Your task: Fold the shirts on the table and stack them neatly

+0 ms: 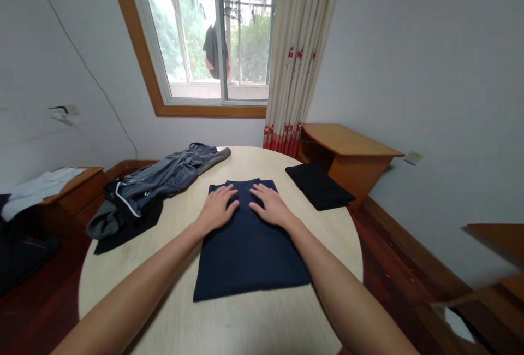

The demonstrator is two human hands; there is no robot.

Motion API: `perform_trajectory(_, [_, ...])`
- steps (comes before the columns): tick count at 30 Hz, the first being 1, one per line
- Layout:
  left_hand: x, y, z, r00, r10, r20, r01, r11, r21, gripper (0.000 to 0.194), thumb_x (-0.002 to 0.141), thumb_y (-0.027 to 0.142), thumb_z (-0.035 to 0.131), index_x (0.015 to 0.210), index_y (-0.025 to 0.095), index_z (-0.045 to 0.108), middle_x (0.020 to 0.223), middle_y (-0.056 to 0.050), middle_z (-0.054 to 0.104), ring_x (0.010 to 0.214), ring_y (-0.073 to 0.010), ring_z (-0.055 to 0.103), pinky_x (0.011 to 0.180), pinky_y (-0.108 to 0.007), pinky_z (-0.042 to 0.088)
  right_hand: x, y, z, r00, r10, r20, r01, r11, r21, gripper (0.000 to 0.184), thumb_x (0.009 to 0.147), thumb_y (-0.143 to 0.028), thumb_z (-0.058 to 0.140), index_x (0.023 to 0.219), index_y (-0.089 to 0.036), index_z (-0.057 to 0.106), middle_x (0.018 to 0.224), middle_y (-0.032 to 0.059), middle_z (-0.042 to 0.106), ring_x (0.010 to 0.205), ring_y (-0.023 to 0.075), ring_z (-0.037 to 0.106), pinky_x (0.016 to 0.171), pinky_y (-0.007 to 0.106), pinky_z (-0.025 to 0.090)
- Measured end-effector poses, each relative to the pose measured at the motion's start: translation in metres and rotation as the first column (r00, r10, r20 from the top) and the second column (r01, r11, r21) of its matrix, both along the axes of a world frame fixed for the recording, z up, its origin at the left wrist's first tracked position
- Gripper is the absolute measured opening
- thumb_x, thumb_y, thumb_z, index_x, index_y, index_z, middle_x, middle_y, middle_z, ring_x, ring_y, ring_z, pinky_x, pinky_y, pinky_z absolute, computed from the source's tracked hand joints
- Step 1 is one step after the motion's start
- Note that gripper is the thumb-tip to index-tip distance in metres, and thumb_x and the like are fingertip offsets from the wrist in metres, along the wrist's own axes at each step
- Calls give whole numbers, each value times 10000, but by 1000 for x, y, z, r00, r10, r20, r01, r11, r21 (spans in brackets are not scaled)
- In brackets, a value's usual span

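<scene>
A navy blue garment (249, 254), folded into a flat, neat shape, lies in the middle of the round table (164, 289). On its upper left part rests my left hand (219, 207), palm down with the fingers stretched out. My right hand (271, 206) lies flat on the upper right part, its fingers also spread. Both hands press on the cloth without gripping it. The exact kind of garment cannot be told from its folded form.
A loose pile of grey and black clothes (167, 177) covers the table's left side. At the right edge lies a folded black cloth (318, 185). Beyond stand a wooden desk (347, 142), a floral curtain (301, 54) and a window (204, 33). Another wooden cabinet (82, 196) is at left.
</scene>
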State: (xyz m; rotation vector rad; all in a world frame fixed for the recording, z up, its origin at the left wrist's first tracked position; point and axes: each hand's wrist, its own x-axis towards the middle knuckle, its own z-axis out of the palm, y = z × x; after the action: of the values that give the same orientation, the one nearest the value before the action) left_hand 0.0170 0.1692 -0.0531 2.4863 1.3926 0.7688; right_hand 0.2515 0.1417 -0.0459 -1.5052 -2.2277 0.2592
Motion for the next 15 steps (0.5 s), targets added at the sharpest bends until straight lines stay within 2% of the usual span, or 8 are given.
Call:
perform_trajectory(2, [11, -11, -6, 987, -19, -162, 7, 997, -74, 533, 980, 493, 426, 1451, 261, 519, 1620, -64, 342, 1508, -319, 250, 1207, -586, 164, -10, -7, -2, 994, 78, 80, -70, 993, -100, 625, 973, -514, 474, 1523, -220, 429, 1629, 95, 307, 1527, 269, 208, 1229, 520, 132])
perform_trajectory(4, [12, -11, -12, 966, 6, -258, -42, 990, -133, 599, 981, 530, 400, 1512, 257, 446, 1644, -68, 274, 1528, -331, 185, 1204, -598, 137, -12, -8, -5, 989, 80, 124, -58, 984, -171, 670, 982, -563, 430, 1555, -222, 367, 1647, 87, 255, 1537, 271, 171, 1231, 534, 98])
perform_trajectory(7, [-1, 7, -15, 952, 78, -297, -129, 979, -157, 689, 974, 592, 362, 1552, 217, 381, 1652, -101, 231, 1534, -336, 151, 1206, -584, 136, 0, -1, -10, 989, -21, 145, 51, 977, -205, 692, 998, -595, 364, 1573, -214, 319, 1657, 77, 219, 1543, 256, 150, 1234, 527, 89])
perform_trajectory(11, [-15, 22, -8, 931, 196, -309, -250, 957, -148, 687, 980, 586, 340, 1549, 205, 386, 1644, -137, 237, 1529, -359, 161, 1184, -637, 122, 14, 10, -11, 972, -170, 161, 200, 960, -193, 654, 1025, -553, 319, 1571, -192, 315, 1659, 86, 204, 1544, 241, 147, 1226, 551, 99])
perform_trajectory(13, [-12, 10, -2, 921, 216, -322, -262, 959, -105, 637, 991, 527, 350, 1532, 198, 420, 1640, -138, 247, 1524, -380, 160, 1178, -656, 98, 14, 10, -8, 963, -209, 170, 239, 953, -184, 642, 1031, -529, 322, 1568, -177, 322, 1657, 101, 210, 1542, 252, 154, 1221, 560, 110])
perform_trajectory(15, [-3, -15, 3, 934, 175, -311, -212, 973, -89, 606, 994, 501, 360, 1519, 211, 446, 1644, -118, 244, 1522, -406, 143, 1169, -678, 86, 13, 4, -2, 949, -255, 184, 288, 941, -179, 651, 1019, -517, 374, 1567, -171, 326, 1657, 123, 208, 1536, 296, 167, 1211, 577, 132])
